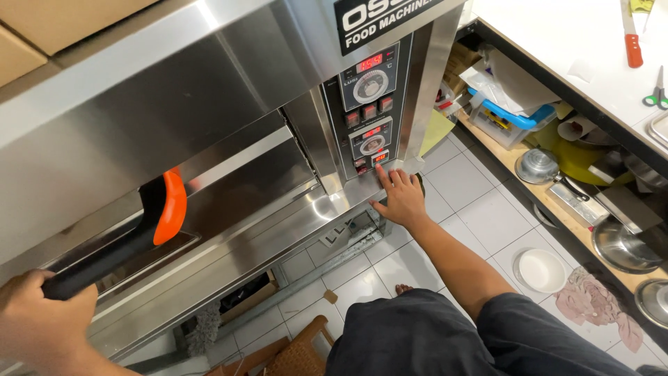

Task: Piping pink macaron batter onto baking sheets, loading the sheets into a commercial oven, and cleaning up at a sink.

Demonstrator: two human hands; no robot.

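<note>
The left hand (42, 306) is wrapped tight around the black handle (104, 261) of the steel oven (174, 118), at the door's lower left edge. The right hand (400, 198) is spread, forefinger pressing a small lit button on the control panel (369, 111) at its bottom edge. Under the white counter (557, 49), a shelf (543, 198) carries steel bowls (619, 244) and a clear bin (504, 118) of papers.

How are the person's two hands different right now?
The left hand is curled tight around the oven door's black handle, while the right hand is open. The left hand is low at the picture's edge; the right hand reaches out, a finger touching the control panel. Both are bare.
</note>
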